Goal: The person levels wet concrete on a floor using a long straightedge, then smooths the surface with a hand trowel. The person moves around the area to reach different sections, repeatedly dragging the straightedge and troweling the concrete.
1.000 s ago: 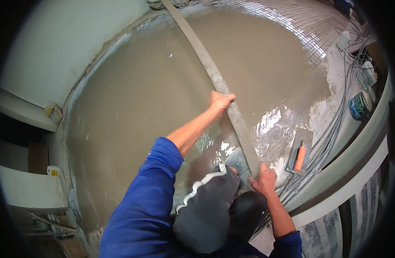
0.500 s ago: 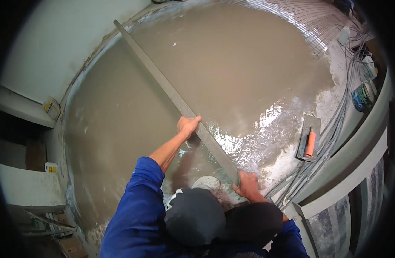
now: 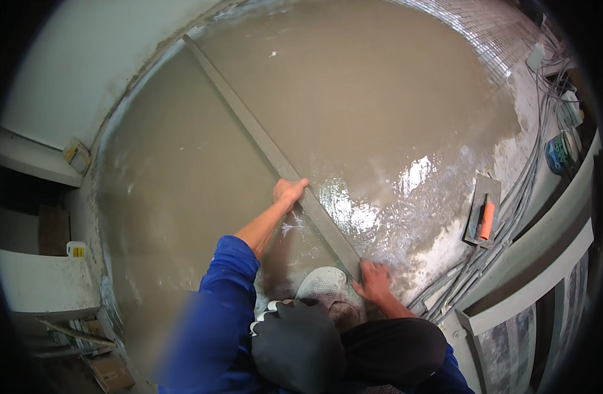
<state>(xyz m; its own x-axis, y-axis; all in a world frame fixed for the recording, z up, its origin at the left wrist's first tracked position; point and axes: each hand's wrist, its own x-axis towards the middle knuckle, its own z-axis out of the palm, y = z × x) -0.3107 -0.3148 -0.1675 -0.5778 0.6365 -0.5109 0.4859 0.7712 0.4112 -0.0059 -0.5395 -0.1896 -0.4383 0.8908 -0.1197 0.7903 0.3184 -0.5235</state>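
Note:
A long grey screed bar runs slantwise over wet, grey-brown screed, from the far left wall to my knees. Around its middle my left hand is closed, thumb over the top edge. My right hand grips its near end. The bar appears to lie on the wet surface. Right of it, the screed shines with water and looks rough.
A flat steel trowel with an orange handle lies at the right, beside a bundle of grey cables. Wire mesh covers the far right floor. A whitish shoe sole shows below me. Pale wall panels and a small white container stand left.
The bar's far end has shifted slightly right and nearer in the picture. Both hands keep their grip. The trowel and cables appear farther right as the view shifts.

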